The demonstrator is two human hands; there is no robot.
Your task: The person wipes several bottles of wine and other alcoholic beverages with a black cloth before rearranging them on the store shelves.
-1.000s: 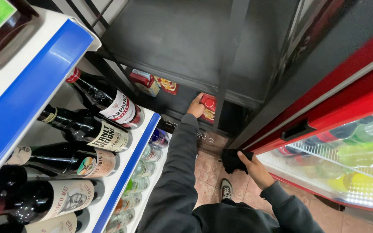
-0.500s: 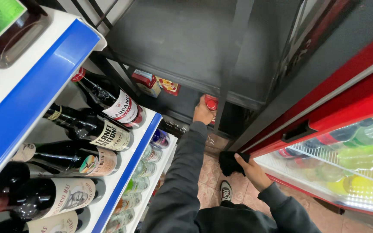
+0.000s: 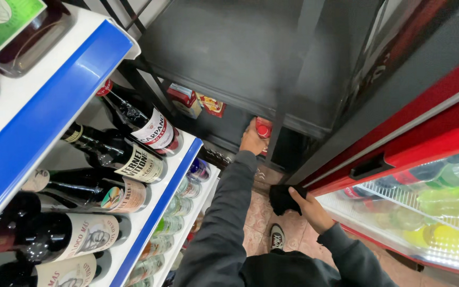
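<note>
Since a second ago my left hand (image 3: 252, 139) has pushed the red can (image 3: 264, 129) deeper under the dark shelf (image 3: 224, 58), fingers wrapped around it. My right hand (image 3: 308, 208) pinches a black cloth (image 3: 284, 199) below. I judge I'm placing the can; next comes letting go cleanly.

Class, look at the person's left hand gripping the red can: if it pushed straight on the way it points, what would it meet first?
Probably the dark shelf behind the red can held by the left hand; depth is unclear.
</note>
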